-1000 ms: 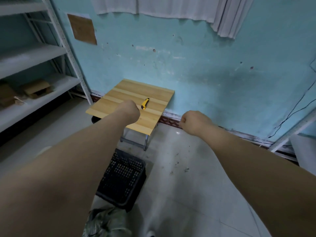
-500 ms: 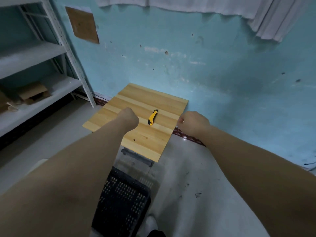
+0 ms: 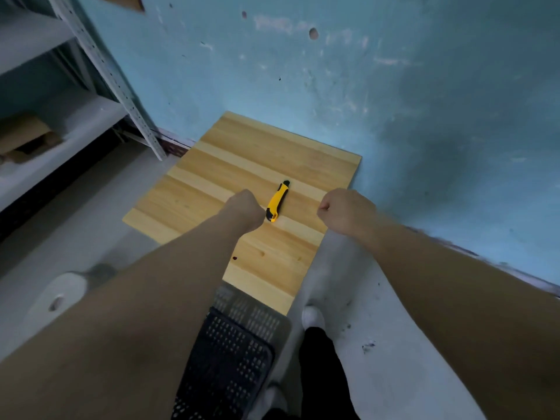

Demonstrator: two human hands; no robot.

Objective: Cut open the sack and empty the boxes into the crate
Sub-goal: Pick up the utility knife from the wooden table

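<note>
Head view, looking down from where the person is standing: nearest, the black crate (image 3: 230,362) is sitting on the floor at the person's feet, its far edge tucked just under the near end of the wooden bench (image 3: 212,189). No sack or boxes are showing. Farther out, both arms are reaching over the bench. The left hand (image 3: 244,212) is curling into a loose fist with nothing in its grip, hovering just beside the tail of the yellow knife (image 3: 277,202). The right hand (image 3: 342,212) is also curling closed and holding nothing, standing farther off on the other side. The knife is lying on the bench between them, its long axis running away toward the wall, slightly tilted right. The left hand looks better placed to take it.
</note>
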